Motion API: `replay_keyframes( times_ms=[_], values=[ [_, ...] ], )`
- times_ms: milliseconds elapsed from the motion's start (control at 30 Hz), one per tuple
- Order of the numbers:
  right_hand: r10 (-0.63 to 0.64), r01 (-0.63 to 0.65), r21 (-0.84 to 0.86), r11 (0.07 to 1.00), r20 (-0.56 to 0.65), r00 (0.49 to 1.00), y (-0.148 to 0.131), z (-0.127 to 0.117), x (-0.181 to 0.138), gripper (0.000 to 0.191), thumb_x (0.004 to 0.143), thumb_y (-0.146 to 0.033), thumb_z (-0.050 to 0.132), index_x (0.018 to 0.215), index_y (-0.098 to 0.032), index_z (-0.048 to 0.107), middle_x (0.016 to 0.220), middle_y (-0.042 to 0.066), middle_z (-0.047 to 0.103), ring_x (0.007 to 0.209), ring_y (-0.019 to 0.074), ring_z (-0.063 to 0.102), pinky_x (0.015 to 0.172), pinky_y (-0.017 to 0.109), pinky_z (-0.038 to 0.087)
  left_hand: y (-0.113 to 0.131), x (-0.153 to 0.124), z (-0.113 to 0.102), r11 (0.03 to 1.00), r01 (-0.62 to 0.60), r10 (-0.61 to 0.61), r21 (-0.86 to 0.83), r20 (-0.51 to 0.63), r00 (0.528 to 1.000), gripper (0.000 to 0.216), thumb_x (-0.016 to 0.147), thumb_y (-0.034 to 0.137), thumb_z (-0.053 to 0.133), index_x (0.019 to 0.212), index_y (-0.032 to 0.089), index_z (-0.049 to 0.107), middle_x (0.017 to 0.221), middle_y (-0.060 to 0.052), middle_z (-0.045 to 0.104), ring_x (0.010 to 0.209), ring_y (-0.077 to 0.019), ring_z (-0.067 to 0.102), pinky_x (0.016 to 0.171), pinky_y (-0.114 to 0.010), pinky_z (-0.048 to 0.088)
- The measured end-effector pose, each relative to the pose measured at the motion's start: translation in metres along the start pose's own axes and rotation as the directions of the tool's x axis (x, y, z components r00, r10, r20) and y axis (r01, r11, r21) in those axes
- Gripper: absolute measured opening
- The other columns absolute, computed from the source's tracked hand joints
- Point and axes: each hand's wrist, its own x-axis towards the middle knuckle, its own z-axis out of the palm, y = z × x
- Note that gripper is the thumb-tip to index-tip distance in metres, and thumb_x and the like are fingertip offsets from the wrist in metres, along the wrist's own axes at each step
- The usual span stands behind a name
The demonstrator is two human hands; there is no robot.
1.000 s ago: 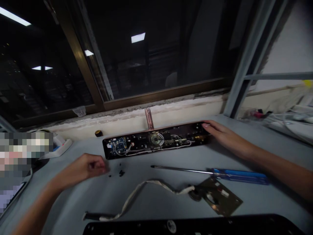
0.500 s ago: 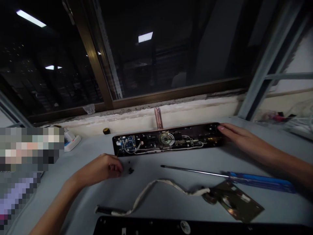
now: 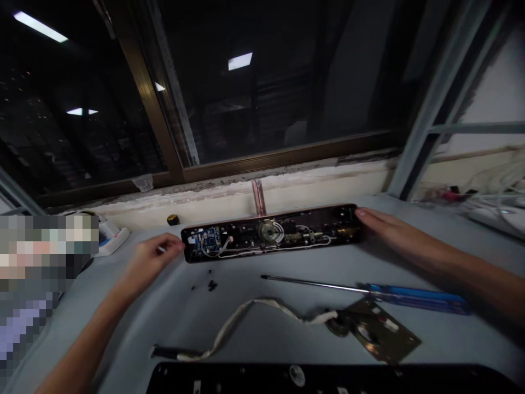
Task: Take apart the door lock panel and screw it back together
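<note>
Head view shows the case, long, black and open-backed, lying on the counter near the wall, its inner side up, with a copper-coloured bar just beyond its far edge. The right hand holds the right end, thumb at the far corner; its other fingers are mostly hidden. At the left end, the left hand is narrow, fingertips at the short side, apparently touching it; whether they pinch, I cannot tell. The case looks rigid and fairly heavy for its length, probably metal, so support at both ends should suit it. Its smooth outer rim may be slippery, making the short sides and corners the safest places to take hold. Fragile parts sit inside: a blue board toward the left end and a thin white wire along the near edge, both best kept clear of fingers. If the bar underneath props it up, the case could rock when pressed on one side. Tiny dark bits, perhaps screws, lie just in front, and a screwdriver lies nearer the person.
</note>
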Motion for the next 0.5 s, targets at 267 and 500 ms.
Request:
replay_keyframes(
  times_ms=[267,500],
  values=[
    [-0.004,-0.008,0.139,0.990,0.092,0.996,0.001,0.001,-0.002,0.029,0.077,-0.045,0.050,0.082,-0.021,0.065,0.098,0.002,0.067,0.102,0.0207,0.054,0.099,0.030,0.032,-0.024,0.018,0.028,0.816,0.182,-0.106,-0.548,0.167,0.980,0.053,0.068,0.062,0.054,0.089,0.016,0.067,0.097,-0.009,0.069,0.098,-0.0265,0.057,0.090,-0.036,0.042],
    [0.054,-0.070,0.295,0.953,0.064,0.997,-0.021,0.006,-0.011,0.027,0.080,-0.039,0.048,0.067,-0.018,0.057,0.071,0.001,0.063,0.068,0.0120,0.052,0.063,0.020,0.043,-0.004,0.021,0.028,0.653,0.226,-0.279,-0.723,0.048,0.959,0.034,0.073,0.044,0.060,0.079,0.011,0.067,0.074,-0.008,0.071,0.074,-0.0206,0.064,0.063,-0.025,0.052]
  ],
)
